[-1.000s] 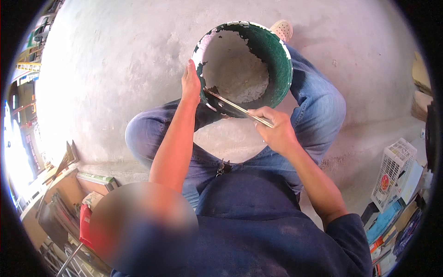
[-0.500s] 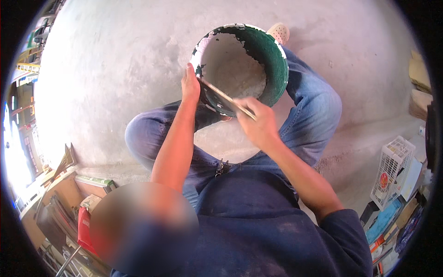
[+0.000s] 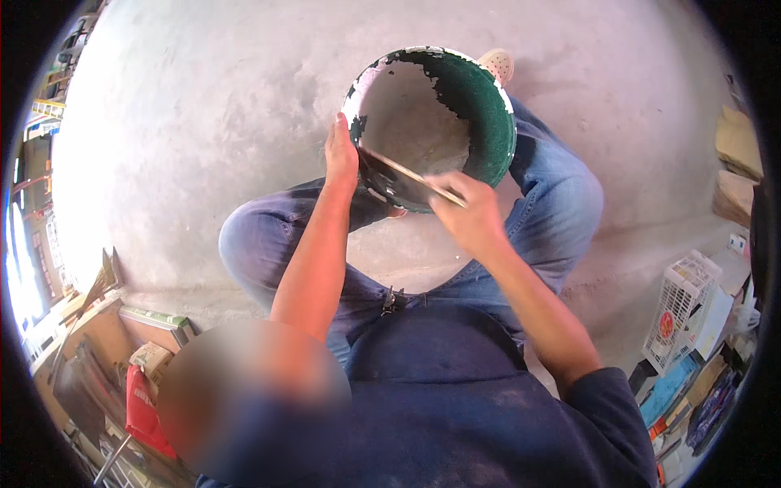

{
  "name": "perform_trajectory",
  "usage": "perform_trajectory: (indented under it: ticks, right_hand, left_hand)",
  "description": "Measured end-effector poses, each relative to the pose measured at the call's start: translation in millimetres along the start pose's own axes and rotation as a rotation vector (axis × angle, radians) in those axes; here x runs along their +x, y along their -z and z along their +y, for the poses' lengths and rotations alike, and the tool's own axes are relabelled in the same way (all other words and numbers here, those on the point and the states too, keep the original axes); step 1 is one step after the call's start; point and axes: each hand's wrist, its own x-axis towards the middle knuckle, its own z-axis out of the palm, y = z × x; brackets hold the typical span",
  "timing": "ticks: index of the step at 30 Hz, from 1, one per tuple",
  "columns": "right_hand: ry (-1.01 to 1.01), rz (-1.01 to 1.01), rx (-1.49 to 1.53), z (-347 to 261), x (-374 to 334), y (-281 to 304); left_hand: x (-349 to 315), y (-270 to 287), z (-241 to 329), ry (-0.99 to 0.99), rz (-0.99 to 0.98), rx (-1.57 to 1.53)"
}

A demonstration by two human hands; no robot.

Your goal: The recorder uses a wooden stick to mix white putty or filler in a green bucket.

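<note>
Right hand (image 3: 473, 210) nearer left hand (image 3: 342, 156) than one second earlier. Green bucket (image 3: 491, 138), just ahead of right-hand grip: probably light, stiff; steady by rim. Right fingers closed round thin flat strip (image 3: 409, 173); left hand flat against bucket's side.

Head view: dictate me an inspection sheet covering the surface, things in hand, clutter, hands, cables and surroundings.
Surface: grey, blotchy floor.
Things in hand: green-walled bucket, ragged pale coating inside; thin flat tool reaching over its near side.
Clutter: white plastic crate among piled items at right; red item at lower left.
Hands: left hand against the bucket's left side, finger grip unclear; right hand closed on the tool.
Cables: nothing seen.
Surroundings: person's jeans-clad legs around the bucket; tan blocks at far right.
</note>
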Motion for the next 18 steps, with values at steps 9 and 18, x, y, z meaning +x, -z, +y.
perform_trajectory:
  ticks: [9, 18]
  right_hand:
    - [-0.082, 0.076, -0.108, 23, 41, -9]
    - [-0.067, 0.342, -0.152, 56, 71, -66]
  left_hand:
    - [19, -3, -22, 0.037, 0.013, 0.002]
    - [22, -20, -17, 0.015, -0.006, -0.013]
